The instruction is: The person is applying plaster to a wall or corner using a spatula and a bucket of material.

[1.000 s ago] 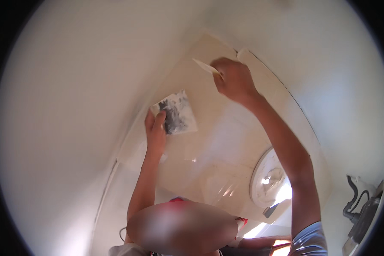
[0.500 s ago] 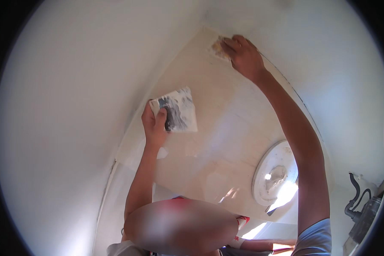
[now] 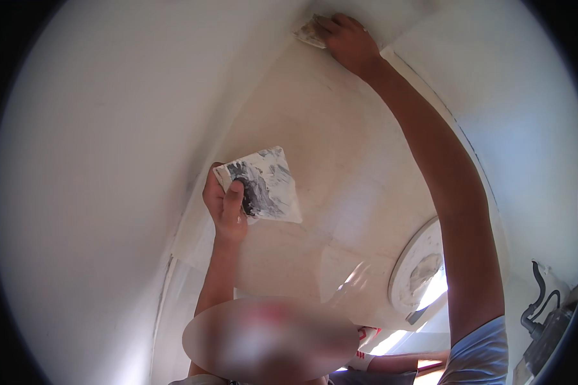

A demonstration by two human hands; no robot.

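My left hand (image 3: 225, 208) grips a square white board (image 3: 273, 183) smeared with grey and white paste, its thumb lying on the smeared face. My right hand (image 3: 353, 45), at the end of an outstretched arm, has its fingers closed on a small flat scraper (image 3: 307, 32) with dirty marks. The scraper appears to lie against the pale curved surface near the upper corner, where a beige panel (image 3: 321, 115) meets the white walls.
White curved walls (image 3: 96, 160) bound both sides, with seams along the beige panel. A round white fitting (image 3: 401, 276) sits at right, partly behind my arm. Dark pipework (image 3: 539, 324) is at lower right. A person (image 3: 270, 340), blurred, occupies the lower middle.
My right hand has moved up with the scraper into the upper corner. My left hand and board rose slightly, then came down and a little left.
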